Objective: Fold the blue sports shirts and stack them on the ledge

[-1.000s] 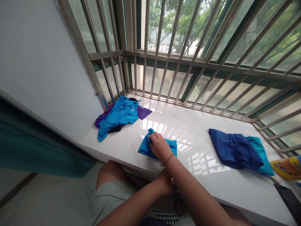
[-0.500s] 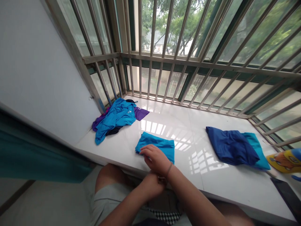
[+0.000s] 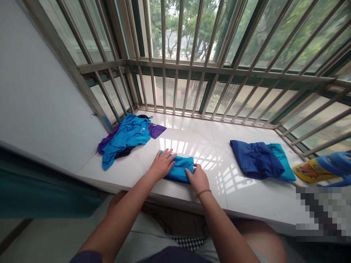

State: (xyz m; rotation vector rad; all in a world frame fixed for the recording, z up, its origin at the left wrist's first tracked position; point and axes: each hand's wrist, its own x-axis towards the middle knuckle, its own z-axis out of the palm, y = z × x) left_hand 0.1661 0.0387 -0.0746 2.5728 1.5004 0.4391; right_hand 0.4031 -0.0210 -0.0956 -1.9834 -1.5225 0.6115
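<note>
A bright blue folded garment (image 3: 179, 170) lies on the white sill in front of me, now a narrow bundle. My left hand (image 3: 163, 164) rests on its left end with fingers spread flat on the cloth. At the right end, my right hand (image 3: 197, 177) grips the edge, thumb on top and fingers around the far side. What kind of garment it is, the frames do not show.
To the left lies a loose pile of clothes, with a blue shirt (image 3: 127, 133) over a purple garment (image 3: 157, 130). On the right a folded navy garment (image 3: 256, 160) overlaps a teal garment (image 3: 282, 164). Beyond stands a yellow and blue bottle (image 3: 309, 170). Metal bars (image 3: 178, 87) line the window.
The blue garment has become narrower, folded over. My hands, crossed before, are now apart at its two ends. The view has shifted slightly to the right.
</note>
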